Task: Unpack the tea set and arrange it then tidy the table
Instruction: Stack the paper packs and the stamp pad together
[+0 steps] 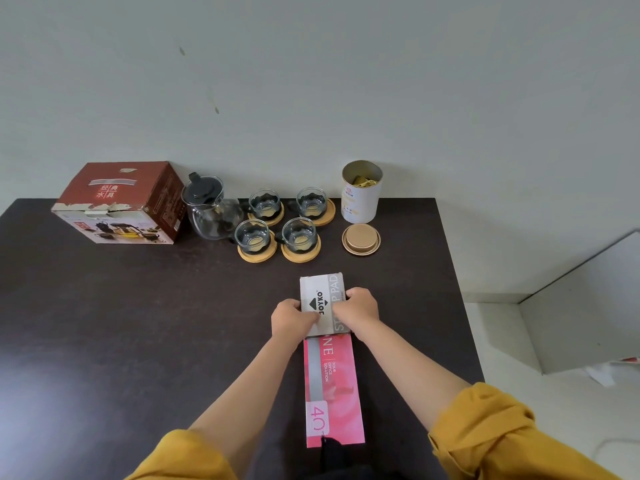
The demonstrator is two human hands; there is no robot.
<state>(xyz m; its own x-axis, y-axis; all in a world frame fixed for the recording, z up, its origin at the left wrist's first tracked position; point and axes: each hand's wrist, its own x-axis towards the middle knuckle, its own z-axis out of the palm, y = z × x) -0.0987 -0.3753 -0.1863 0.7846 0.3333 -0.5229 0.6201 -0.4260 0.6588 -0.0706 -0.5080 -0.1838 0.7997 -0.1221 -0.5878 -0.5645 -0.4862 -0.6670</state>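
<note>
At the table's middle, my left hand [292, 319] and my right hand [356, 309] both grip a grey stamp pad box [320, 289] from its two sides. The box overlaps the far end of a long pink box [334, 386] lying toward me. Along the back stand a glass teapot [211, 209] with a black lid and several glass cups [265, 204] on round wooden coasters [300, 256]. The red tea set carton [121, 200] sits at the back left.
A white tea tin [360, 197] stands open at the back right, its gold lid [361, 239] lying in front of it. The dark table [121, 323] ends at a right edge near a white cabinet [588, 306]. A wall rises behind.
</note>
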